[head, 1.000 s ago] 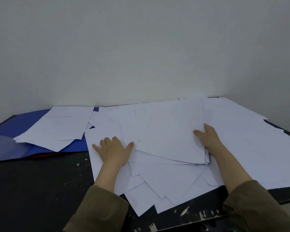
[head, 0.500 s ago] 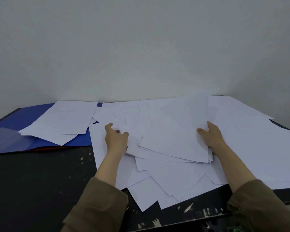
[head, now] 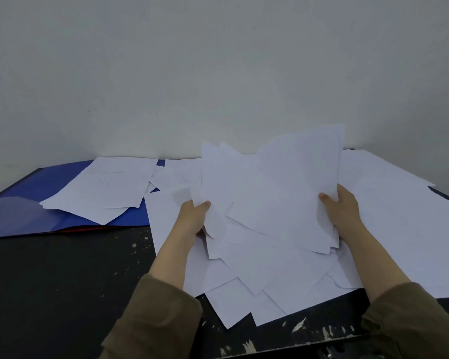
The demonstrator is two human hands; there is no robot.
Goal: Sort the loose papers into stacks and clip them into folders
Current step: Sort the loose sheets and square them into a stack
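Hands now grip a messy bunch of sheets (head: 270, 193) and tilt its far edge up off the pile, mid-right of frame; a second ago both palms lay flat on the spread, so flattening has turned into gathering. Left hand (head: 192, 216) pinches the bunch's left edge, thumb on top, fingers hidden behind the paper. Right hand (head: 342, 211) clamps the right edge, thumb on the near face. Sheets in the bunch are fanned at different angles, not squared. Remaining loose papers (head: 257, 286) lie under and around it, spilling toward the near edge of the dark table (head: 62, 294) and out to the right of frame. Blue folder (head: 24, 203) lies open at left of frame, well apart from the hands, with a few sheets (head: 106, 187) lying on it. Judgement: first stack is only being collected; it needs jogging square before clipping, and nothing looks clipped yet. Risk: loosely held inner sheets could slip out when lifted.
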